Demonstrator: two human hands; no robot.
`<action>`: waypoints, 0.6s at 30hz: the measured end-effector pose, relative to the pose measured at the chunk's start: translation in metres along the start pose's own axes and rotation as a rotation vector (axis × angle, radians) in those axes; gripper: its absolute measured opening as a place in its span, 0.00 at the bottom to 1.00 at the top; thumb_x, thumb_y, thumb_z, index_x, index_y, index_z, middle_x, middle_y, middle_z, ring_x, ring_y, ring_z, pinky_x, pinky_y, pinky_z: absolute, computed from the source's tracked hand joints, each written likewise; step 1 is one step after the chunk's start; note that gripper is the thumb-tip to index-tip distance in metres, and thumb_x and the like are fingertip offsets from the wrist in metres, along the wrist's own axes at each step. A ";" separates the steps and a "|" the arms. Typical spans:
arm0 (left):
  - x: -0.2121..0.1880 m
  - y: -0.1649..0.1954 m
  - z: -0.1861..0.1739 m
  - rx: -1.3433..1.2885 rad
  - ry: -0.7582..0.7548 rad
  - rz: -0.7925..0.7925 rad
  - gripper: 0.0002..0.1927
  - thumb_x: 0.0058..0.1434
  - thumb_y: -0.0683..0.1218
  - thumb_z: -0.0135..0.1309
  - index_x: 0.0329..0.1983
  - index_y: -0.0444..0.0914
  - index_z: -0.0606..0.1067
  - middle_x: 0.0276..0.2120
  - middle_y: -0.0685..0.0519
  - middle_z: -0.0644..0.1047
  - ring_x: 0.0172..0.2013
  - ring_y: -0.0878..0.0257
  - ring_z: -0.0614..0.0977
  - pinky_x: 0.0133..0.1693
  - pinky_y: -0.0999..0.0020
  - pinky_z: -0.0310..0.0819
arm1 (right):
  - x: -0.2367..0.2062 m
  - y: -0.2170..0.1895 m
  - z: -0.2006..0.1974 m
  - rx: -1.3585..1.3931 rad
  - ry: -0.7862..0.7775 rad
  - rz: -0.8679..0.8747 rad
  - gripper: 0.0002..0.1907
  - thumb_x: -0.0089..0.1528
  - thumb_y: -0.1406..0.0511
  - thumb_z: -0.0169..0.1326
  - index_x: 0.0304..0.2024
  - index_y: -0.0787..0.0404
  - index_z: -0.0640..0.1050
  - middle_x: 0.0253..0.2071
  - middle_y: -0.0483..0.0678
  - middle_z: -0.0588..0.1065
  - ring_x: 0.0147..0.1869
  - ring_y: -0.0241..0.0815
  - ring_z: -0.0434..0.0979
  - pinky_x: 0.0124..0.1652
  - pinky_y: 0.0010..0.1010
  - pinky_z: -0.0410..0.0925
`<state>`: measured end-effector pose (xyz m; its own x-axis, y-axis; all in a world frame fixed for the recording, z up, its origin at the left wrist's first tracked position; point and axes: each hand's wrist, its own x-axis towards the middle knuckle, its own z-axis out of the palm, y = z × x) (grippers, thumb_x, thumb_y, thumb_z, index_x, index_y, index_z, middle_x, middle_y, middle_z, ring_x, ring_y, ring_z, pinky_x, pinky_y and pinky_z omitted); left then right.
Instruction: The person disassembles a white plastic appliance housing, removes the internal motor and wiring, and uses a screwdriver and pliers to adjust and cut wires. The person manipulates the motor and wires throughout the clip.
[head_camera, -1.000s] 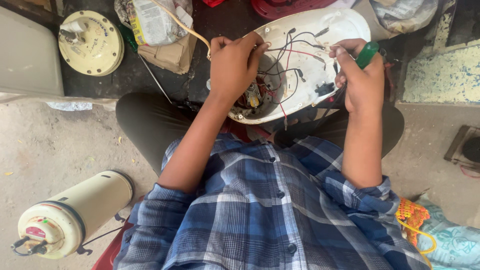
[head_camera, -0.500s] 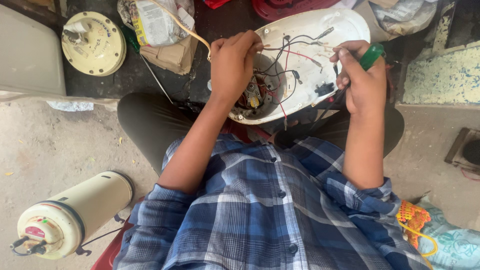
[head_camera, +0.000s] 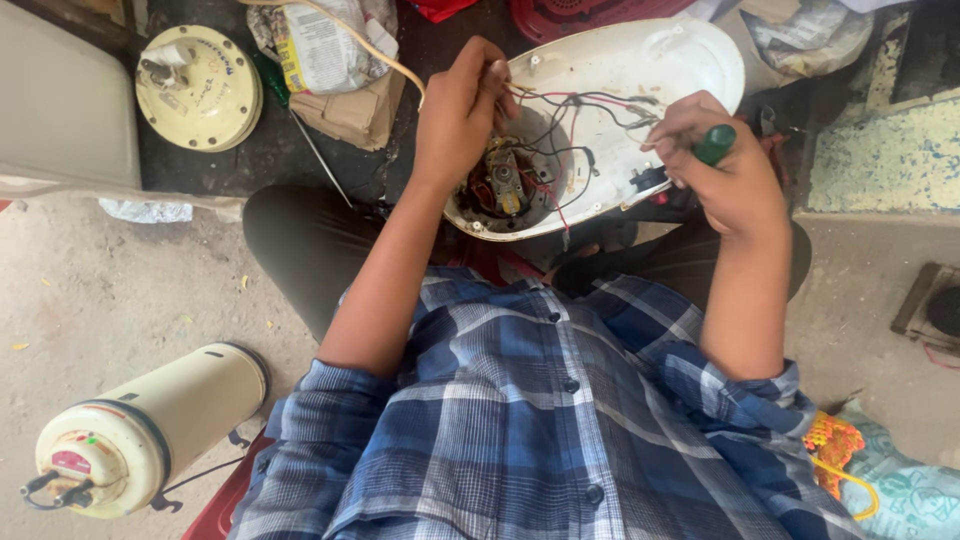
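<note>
1. Upper centre of the frame: a white appliance housing (head_camera: 640, 75) lies opened up across the person's lap, its motor (head_camera: 503, 185) and a tangle of red and black wires (head_camera: 575, 120) exposed inside.

2. The left hand (head_camera: 458, 110) reaches into the housing from the upper left, fingers (head_camera: 492, 75) pinched together on the wires near the shell's upper rim, just above the motor.

3. The right hand (head_camera: 725, 165) sits at the housing's right edge, curled closed around a green-handled screwdriver (head_camera: 714, 144); only the green handle end shows between thumb and fingers, and the tip is hidden near the shell's lower right rim.

4. The two hands are apart, one on either side of the open shell, both touching it or its contents.

5. The person wears a blue plaid shirt (head_camera: 540, 420), filling the lower centre of the frame, with dark trousers beneath the housing.

6. Upper left: a round cream-coloured appliance base (head_camera: 198, 88) rests on the dark floor, beside a printed plastic packet (head_camera: 325, 45) and a small cardboard box (head_camera: 352, 112).

7. Lower left: a cream cylindrical appliance (head_camera: 150, 430) lies on its side on the dusty concrete floor (head_camera: 120, 290), well apart from the hands.
</note>
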<state>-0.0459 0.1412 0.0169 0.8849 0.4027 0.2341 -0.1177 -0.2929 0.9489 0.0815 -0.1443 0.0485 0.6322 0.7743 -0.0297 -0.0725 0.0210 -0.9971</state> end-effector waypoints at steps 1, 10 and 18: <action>0.000 -0.001 0.000 -0.038 -0.008 -0.001 0.09 0.79 0.43 0.43 0.42 0.36 0.71 0.24 0.52 0.81 0.23 0.67 0.81 0.28 0.71 0.74 | -0.001 0.000 -0.002 -0.011 -0.008 -0.003 0.07 0.68 0.69 0.61 0.47 0.66 0.78 0.49 0.46 0.69 0.38 0.31 0.68 0.38 0.21 0.61; 0.001 -0.002 -0.005 0.002 -0.019 -0.011 0.10 0.76 0.45 0.48 0.40 0.35 0.75 0.20 0.52 0.71 0.22 0.68 0.70 0.27 0.68 0.62 | -0.006 0.002 -0.006 0.098 0.015 -0.063 0.07 0.71 0.68 0.58 0.47 0.66 0.77 0.58 0.52 0.71 0.36 0.29 0.68 0.37 0.18 0.64; 0.001 0.008 -0.010 0.314 -0.076 0.191 0.08 0.62 0.50 0.65 0.39 0.42 0.81 0.16 0.57 0.63 0.18 0.62 0.67 0.35 0.65 0.57 | 0.003 0.009 -0.004 0.167 0.233 -0.012 0.18 0.77 0.59 0.59 0.40 0.67 0.73 0.49 0.57 0.73 0.28 0.26 0.62 0.30 0.17 0.61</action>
<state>-0.0507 0.1480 0.0265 0.8928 0.2526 0.3731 -0.1506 -0.6132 0.7755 0.0858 -0.1437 0.0397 0.7926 0.6074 -0.0526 -0.1779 0.1479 -0.9729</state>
